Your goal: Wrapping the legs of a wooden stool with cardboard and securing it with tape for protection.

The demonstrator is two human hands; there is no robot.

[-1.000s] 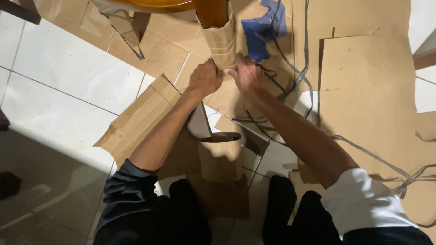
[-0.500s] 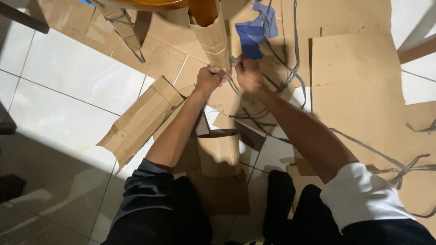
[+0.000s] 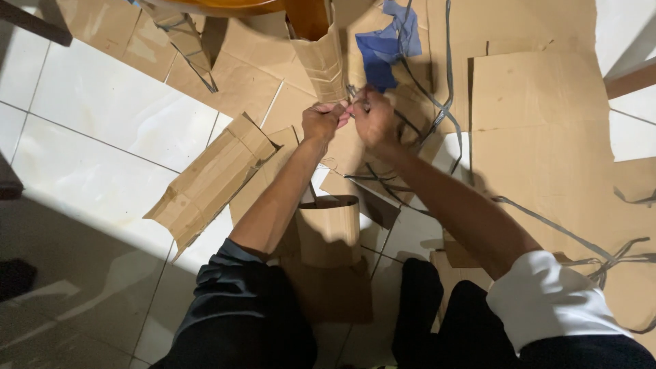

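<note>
pinching grey strap (image 3: 355, 96) between both hands

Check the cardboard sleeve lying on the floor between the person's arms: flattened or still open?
Still open. The cardboard sleeve keeps a curved, rounded mouth with a dark gap at its top edge, and it rests on the floor tiles.
</note>
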